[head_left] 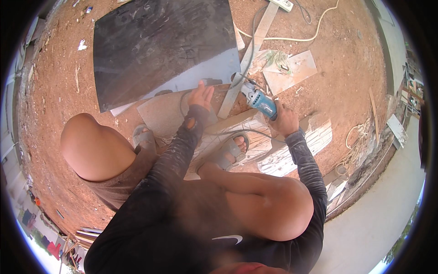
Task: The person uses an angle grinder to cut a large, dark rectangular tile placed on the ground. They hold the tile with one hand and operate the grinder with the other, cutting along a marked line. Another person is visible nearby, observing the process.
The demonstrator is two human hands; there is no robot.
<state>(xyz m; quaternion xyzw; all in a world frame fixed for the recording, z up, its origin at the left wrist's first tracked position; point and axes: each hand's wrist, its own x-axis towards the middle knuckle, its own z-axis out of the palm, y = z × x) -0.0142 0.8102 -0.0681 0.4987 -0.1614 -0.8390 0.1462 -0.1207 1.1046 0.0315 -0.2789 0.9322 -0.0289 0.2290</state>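
Observation:
My right hand (286,119) is wrapped round the rear of a blue angle grinder (263,103). The grinder's metal head points up and left, beside the near right corner of a large dark polished slab (155,50). My left hand (200,97) is at the slab's near edge with its fingers stretched out, holding nothing. Whether its fingertips touch the slab, I cannot tell. Part of the slab's surface is glossy, the rest dull and dusty. A dark cable (242,131) runs below the grinder, between my hands.
A long flat strip (260,39) lies under the slab's right side, with a white power strip (283,4) at its far end. A pale tile piece (296,73) with a crumpled bag (277,63) lies to the right. Whitish blocks (301,146) are by my feet. Tangled rope (356,146) lies farther right.

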